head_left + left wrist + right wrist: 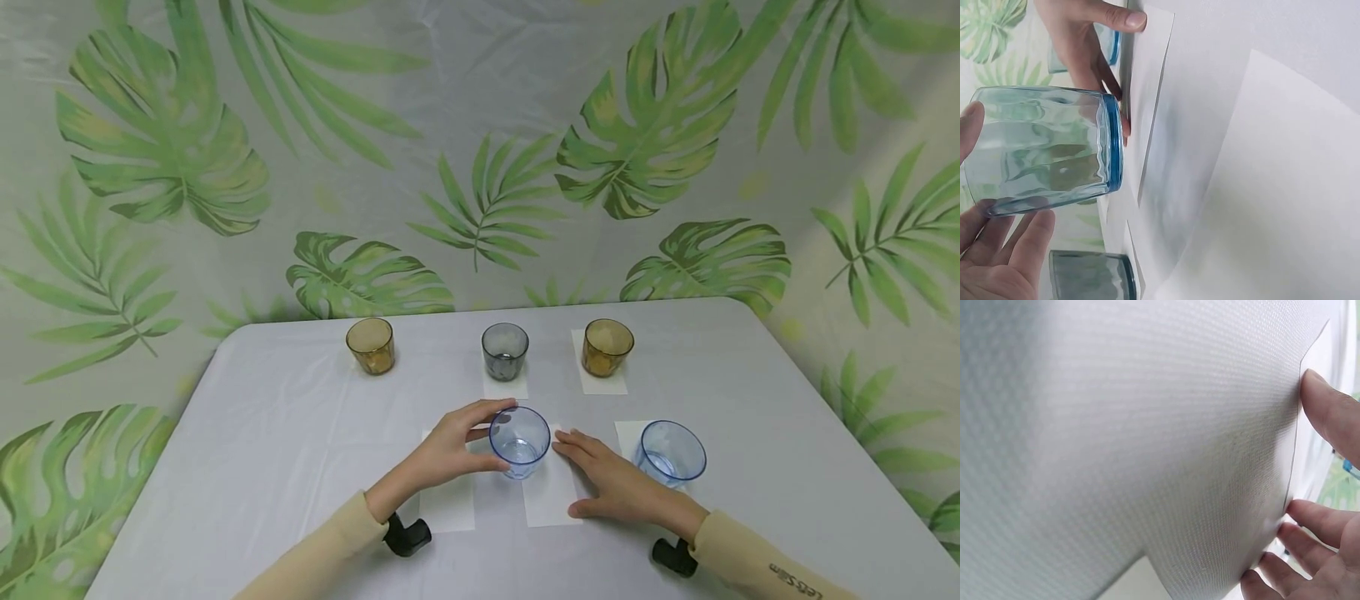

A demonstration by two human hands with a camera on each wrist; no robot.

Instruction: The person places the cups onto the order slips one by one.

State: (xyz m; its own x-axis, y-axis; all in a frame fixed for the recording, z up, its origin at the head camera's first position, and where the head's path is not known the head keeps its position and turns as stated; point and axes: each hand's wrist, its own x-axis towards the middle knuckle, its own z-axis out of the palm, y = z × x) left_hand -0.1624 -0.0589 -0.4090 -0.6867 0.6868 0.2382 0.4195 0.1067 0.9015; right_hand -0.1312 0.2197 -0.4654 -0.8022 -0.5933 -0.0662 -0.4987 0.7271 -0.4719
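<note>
A clear blue glass (520, 442) stands upright in the grip of my left hand (450, 448), thumb on the near side and fingers on the far side. In the left wrist view the glass (1047, 147) appears slightly above a white paper sheet (1147, 81); contact with it is unclear. My right hand (618, 482) lies low at the right edge of the middle paper sheet (553, 500), holding nothing. Its spread fingers and thumb touch the sheet's edge in the right wrist view. A second blue glass (671, 454) stands just beyond the right hand, on another sheet (628, 433).
At the back stand a grey glass (505, 352) and an amber glass (607, 348), each on paper, and another amber glass (371, 346) directly on the white tablecloth (270, 433). Another paper sheet (447, 504) lies beneath my left hand. A leaf-patterned curtain (480, 167) hangs behind.
</note>
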